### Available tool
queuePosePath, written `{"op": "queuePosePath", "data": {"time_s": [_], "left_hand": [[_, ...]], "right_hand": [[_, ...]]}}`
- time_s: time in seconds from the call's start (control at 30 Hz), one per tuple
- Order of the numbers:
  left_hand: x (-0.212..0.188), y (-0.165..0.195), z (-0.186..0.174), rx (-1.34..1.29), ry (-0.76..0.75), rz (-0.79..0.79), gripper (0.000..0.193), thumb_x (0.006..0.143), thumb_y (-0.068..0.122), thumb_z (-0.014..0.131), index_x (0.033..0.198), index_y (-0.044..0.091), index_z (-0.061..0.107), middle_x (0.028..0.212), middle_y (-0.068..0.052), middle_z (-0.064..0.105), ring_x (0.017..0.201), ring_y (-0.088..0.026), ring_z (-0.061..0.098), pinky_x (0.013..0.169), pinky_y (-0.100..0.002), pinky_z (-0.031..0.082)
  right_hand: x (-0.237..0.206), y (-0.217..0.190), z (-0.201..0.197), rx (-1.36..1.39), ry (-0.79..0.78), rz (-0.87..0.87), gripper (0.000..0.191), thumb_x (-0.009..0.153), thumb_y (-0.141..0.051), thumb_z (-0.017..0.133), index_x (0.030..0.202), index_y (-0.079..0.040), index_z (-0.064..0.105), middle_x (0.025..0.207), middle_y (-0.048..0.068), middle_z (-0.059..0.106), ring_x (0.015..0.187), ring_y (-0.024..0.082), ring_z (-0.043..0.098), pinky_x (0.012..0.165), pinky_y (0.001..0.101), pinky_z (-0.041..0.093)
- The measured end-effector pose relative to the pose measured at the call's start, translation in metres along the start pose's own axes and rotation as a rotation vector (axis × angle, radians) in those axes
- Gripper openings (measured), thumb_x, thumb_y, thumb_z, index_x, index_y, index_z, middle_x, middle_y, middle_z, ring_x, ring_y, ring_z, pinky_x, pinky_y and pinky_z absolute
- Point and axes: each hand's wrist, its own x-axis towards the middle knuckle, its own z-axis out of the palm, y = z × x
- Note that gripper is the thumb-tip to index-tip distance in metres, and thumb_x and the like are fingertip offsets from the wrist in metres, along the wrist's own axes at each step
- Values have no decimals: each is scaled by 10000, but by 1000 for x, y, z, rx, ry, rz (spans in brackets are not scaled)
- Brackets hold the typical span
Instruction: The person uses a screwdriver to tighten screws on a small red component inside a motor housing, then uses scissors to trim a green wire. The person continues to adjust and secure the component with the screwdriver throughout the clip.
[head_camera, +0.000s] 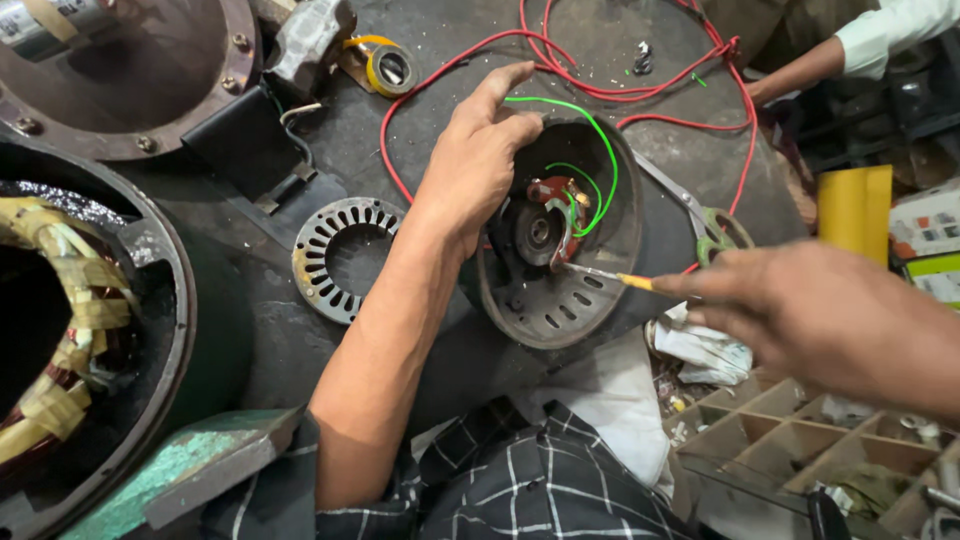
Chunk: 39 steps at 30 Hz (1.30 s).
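Note:
My left hand (478, 160) grips the rim of a round dark motor end cover (560, 300) standing on the black bench, fingers over its top edge. Inside the cover sit a bearing hub (538, 232), a red-brown switch part (556, 192) and green wires (600, 150). My right hand (800, 310) holds a thin screwdriver with a yellow handle (612, 277), its metal tip reaching into the cover beside the hub. Red wires (600, 90) loop across the bench behind the cover.
A slotted stator lamination ring (345, 258) lies left of the cover. A large motor stator with yellow-taped windings (70, 330) fills the left. A tape roll (390, 68) lies at the back. Scissors (712, 232), a compartment tray (800, 440), another person's arm (830, 60) are at right.

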Motion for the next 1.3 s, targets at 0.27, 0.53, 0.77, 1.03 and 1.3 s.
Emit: {"op": "queuePosePath", "data": {"time_s": [0.27,0.53,0.77,1.03,1.3], "left_hand": [[-1,7,1,47,6,-44,586,890,139,585,1466,50,516,1442,-220,600,1337,-281,581,1108,-337,431],[1,3,0,7,-13,-10,585,901,122,584,1475,37,514,1449,-214,590,1352,-265,553,1126,-334,400],[2,6,-1,-18,-15,-42,575,901,132,594,1468,59,523,1362,-214,642,1261,-253,605,1077,-326,444],[-2,9,0,59,16,-75,567,903,148,600,1464,87,542,1311,-196,663,1223,-240,628,1052,-318,465],[-3,5,1,15,12,-57,580,904,140,594,1475,62,523,1316,-182,656,1188,-224,632,1030,-324,484]], "right_hand": [[-4,-5,-7,161,163,-137,556,905,-416,647,1452,-379,552,952,-14,689,869,239,706,762,425,566],[-6,-2,17,-159,138,-90,658,927,-414,532,1570,-436,396,1006,-48,607,869,187,708,735,387,587],[0,13,39,-46,239,-127,652,898,-409,582,1539,-451,470,1050,-70,619,895,159,703,708,355,600],[2,24,42,-470,470,-509,865,734,-233,638,1562,-151,399,1305,77,597,1015,231,666,885,395,547],[2,12,23,-449,302,-519,866,754,-262,633,1559,-106,351,1284,72,581,1098,232,652,937,421,532]]}}
